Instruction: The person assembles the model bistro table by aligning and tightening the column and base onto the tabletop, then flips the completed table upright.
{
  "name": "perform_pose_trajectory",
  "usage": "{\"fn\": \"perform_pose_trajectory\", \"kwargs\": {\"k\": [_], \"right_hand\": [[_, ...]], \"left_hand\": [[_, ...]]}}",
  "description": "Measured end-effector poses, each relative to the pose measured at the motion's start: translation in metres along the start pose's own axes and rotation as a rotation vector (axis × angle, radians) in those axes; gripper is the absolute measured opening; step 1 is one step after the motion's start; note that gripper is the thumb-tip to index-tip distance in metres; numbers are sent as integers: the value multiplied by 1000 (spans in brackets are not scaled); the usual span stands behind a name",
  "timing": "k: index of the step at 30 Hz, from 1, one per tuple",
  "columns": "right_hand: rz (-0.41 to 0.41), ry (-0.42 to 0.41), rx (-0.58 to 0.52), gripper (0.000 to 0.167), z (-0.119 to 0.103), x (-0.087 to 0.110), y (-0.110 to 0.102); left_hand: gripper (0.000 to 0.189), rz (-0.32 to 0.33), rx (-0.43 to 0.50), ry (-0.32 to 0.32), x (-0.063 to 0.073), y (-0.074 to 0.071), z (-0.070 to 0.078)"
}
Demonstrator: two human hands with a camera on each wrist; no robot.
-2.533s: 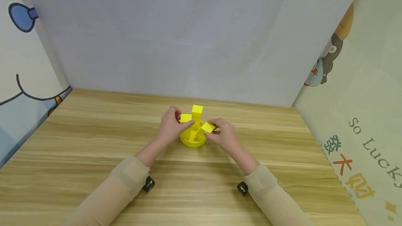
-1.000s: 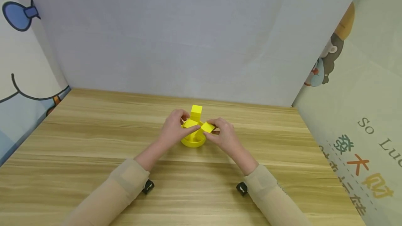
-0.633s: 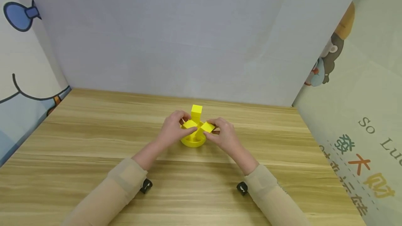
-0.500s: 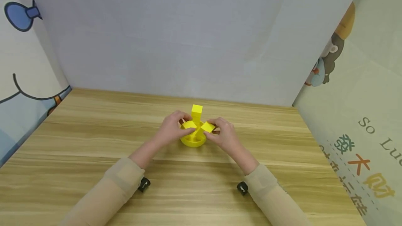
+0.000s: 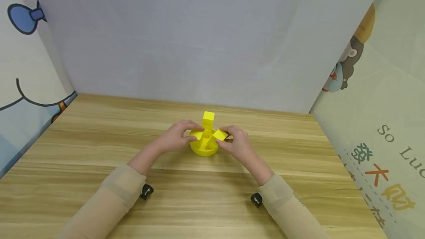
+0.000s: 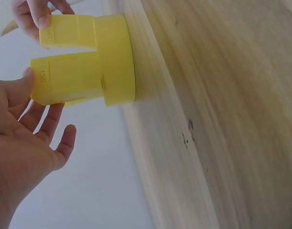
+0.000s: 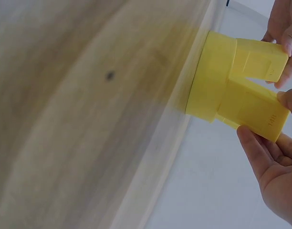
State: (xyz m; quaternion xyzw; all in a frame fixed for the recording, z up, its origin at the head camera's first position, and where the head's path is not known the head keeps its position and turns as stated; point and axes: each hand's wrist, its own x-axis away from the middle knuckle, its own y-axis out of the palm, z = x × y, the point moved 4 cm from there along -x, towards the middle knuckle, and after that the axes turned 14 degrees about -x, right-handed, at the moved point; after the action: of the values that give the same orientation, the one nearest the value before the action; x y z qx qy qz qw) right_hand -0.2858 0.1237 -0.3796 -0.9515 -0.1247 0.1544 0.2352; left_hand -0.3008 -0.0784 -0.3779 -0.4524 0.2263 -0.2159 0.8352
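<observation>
A round yellow holder (image 5: 204, 152) with a low wall stands on the table, and several upright yellow square blocks rise from it. The left-hand yellow block (image 6: 65, 78), with raised digits on its side, is pinched near its top by my left hand (image 5: 174, 135). My right hand (image 5: 239, 143) pinches the top of the right-hand yellow block (image 7: 255, 109), which leans outward and bears raised digits. Both held blocks have their lower ends inside the holder. A taller-looking yellow block (image 5: 208, 120) stands at the back, untouched by either hand.
The wood-grain table (image 5: 206, 202) extends around the holder. Behind it hangs a pale grey cloth backdrop (image 5: 199, 40), with printed panels at left and right. A small black device (image 5: 146, 191) sits at the left wrist, another black device (image 5: 256, 199) at the right.
My left hand came in toward the holder with its block, which dropped lower and turned, then shifted slightly left. The left forearm swung outward. My right hand and its block kept nearly still.
</observation>
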Motion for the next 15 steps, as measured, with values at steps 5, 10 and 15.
{"fn": "perform_pose_trajectory", "kwargs": {"k": [5, 10, 15], "right_hand": [[5, 4, 2, 35, 0, 1, 0], [7, -6, 22, 35, 0, 1, 0], [7, -2, 18, 35, 0, 1, 0]], "left_hand": [[38, 8, 18, -31, 2, 1, 0], [59, 81, 72, -213, 5, 5, -3], [65, 147, 105, -379, 6, 10, -5]]}}
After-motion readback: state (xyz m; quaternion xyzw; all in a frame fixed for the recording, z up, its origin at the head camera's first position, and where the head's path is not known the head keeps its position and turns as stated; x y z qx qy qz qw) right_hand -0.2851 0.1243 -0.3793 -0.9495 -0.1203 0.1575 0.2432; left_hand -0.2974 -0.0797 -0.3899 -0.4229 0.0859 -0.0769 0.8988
